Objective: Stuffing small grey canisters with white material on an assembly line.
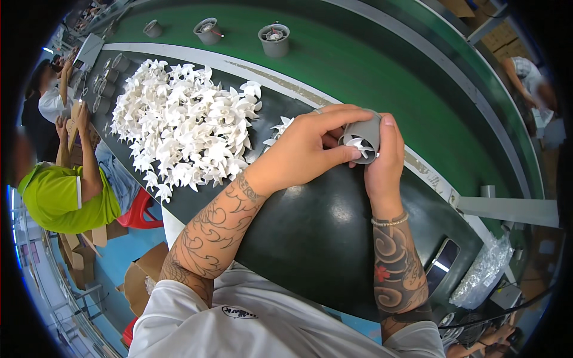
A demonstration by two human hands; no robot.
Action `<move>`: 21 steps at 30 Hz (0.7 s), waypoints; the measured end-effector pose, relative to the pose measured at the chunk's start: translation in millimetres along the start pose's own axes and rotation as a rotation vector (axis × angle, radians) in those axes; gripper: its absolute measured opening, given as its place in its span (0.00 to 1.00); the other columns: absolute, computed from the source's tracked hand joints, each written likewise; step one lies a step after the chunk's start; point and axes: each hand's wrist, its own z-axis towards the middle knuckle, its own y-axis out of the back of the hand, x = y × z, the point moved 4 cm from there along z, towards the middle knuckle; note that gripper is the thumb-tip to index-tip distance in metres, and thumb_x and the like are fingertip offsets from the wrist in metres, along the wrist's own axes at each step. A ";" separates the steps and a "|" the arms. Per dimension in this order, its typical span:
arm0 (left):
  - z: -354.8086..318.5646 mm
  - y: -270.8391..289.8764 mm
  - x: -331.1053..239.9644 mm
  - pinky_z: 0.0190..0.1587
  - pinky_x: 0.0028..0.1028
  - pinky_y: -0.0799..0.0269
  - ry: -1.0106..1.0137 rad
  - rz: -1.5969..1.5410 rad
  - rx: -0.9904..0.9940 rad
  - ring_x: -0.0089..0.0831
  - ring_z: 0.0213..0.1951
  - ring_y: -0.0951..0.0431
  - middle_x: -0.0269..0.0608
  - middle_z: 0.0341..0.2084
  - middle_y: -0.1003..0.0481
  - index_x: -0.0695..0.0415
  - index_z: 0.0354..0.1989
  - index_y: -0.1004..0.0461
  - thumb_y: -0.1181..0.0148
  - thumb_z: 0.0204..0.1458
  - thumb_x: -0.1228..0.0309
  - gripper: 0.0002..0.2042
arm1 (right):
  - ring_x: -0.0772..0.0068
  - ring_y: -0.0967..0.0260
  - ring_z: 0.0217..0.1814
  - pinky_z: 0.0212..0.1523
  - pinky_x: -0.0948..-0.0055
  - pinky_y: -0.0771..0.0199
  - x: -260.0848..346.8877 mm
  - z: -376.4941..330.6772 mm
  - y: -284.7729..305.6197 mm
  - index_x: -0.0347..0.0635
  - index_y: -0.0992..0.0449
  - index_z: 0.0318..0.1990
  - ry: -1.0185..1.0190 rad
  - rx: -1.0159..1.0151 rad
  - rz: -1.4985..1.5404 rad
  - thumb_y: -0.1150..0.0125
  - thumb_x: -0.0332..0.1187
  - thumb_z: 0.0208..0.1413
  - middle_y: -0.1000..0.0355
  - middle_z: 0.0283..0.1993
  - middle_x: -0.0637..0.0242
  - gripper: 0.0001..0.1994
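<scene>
Above the table's far edge I hold a grey cup-shaped fan housing (pixel 365 126), tilted with its open mouth toward me. A small white fan impeller (pixel 360 145) shows inside that mouth. My right hand (pixel 385 164) is wrapped round the housing's right side. My left hand (pixel 301 146) reaches over the housing from the left, its fingers on the outside and its thumb at the mouth, touching the impeller. Just left of my left hand, partly covered by it, lie a few loose white impellers (pixel 280 128). A big heap of white impellers (pixel 185 122) spreads over the dark table (pixel 322 232).
Beyond a pale rail, a green conveyor belt (pixel 346 65) carries several grey housings (pixel 274 42). More housings (pixel 106 86) stand at the table's far left. A phone (pixel 441 262) and a clear plastic bag (pixel 483 271) lie right. Co-workers sit left, one in a lime shirt (pixel 68 197).
</scene>
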 end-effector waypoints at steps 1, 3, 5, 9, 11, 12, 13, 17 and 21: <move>0.0 -0.1 0.1 0.47 0.25 0.23 -0.013 0.043 -0.006 0.23 0.42 0.26 0.42 0.58 0.28 0.59 0.65 0.28 0.33 0.55 0.81 0.26 | 0.79 0.29 0.26 0.20 0.80 0.30 0.1 0.2 -0.4 0.42 0.30 0.42 0.007 0.002 0.017 0.61 0.45 0.75 0.27 0.30 0.66 0.18; -0.7 0.2 0.0 0.47 0.24 0.23 -0.039 0.128 -0.019 0.23 0.43 0.27 0.41 0.57 0.28 0.59 0.65 0.28 0.33 0.55 0.81 0.27 | 0.81 0.30 0.26 0.21 0.80 0.31 0.1 -0.2 -0.3 0.42 0.30 0.41 0.013 0.003 0.025 0.60 0.44 0.75 0.28 0.30 0.67 0.17; -1.4 -0.1 -0.9 0.47 0.24 0.23 -0.090 0.178 -0.029 0.23 0.43 0.27 0.40 0.56 0.28 0.58 0.65 0.29 0.33 0.56 0.81 0.26 | 0.81 0.30 0.26 0.21 0.81 0.31 -0.6 -0.7 0.6 0.41 0.29 0.42 0.013 0.001 0.010 0.60 0.45 0.75 0.28 0.31 0.67 0.18; -2.5 -0.8 2.7 0.47 0.24 0.23 -0.069 0.221 -0.071 0.23 0.45 0.27 0.39 0.53 0.28 0.57 0.65 0.30 0.33 0.56 0.80 0.26 | 0.79 0.28 0.38 0.36 0.78 0.25 -2.2 -0.8 2.4 0.38 0.28 0.47 0.050 0.012 0.016 0.60 0.45 0.75 0.26 0.40 0.65 0.19; -2.0 0.1 2.9 0.48 0.24 0.23 -0.097 0.222 -0.122 0.23 0.46 0.25 0.39 0.51 0.28 0.58 0.64 0.30 0.33 0.57 0.79 0.25 | 0.76 0.27 0.47 0.48 0.76 0.25 -1.7 0.1 1.2 0.36 0.28 0.51 0.127 0.009 -0.027 0.60 0.47 0.75 0.26 0.47 0.63 0.22; -1.5 1.0 3.7 0.48 0.24 0.23 -0.092 0.223 -0.149 0.22 0.46 0.24 0.39 0.49 0.28 0.58 0.64 0.30 0.33 0.57 0.79 0.25 | 0.75 0.28 0.51 0.52 0.74 0.26 -0.2 -0.2 -0.8 0.35 0.29 0.54 0.184 0.037 -0.016 0.57 0.45 0.74 0.27 0.50 0.62 0.20; -0.6 3.0 5.0 0.49 0.24 0.23 -0.071 0.140 -0.179 0.23 0.46 0.23 0.39 0.49 0.28 0.59 0.64 0.30 0.33 0.57 0.79 0.25 | 0.73 0.29 0.55 0.57 0.72 0.28 0.9 -1.1 -2.3 0.33 0.30 0.57 0.219 0.050 -0.012 0.53 0.43 0.73 0.27 0.53 0.60 0.20; 2.4 11.5 9.7 0.49 0.23 0.22 0.064 0.018 -0.268 0.23 0.45 0.20 0.38 0.46 0.28 0.61 0.63 0.30 0.34 0.58 0.79 0.24 | 0.68 0.31 0.63 0.65 0.68 0.31 3.9 -5.0 -8.5 0.31 0.36 0.67 0.218 0.124 0.004 0.41 0.33 0.66 0.30 0.62 0.56 0.25; 2.6 12.7 7.8 0.49 0.23 0.22 0.074 0.003 -0.272 0.23 0.45 0.19 0.38 0.44 0.26 0.62 0.63 0.30 0.34 0.57 0.80 0.24 | 0.67 0.31 0.65 0.66 0.67 0.31 5.6 -2.6 -7.6 0.30 0.37 0.68 0.138 0.121 0.069 0.38 0.26 0.62 0.30 0.63 0.54 0.27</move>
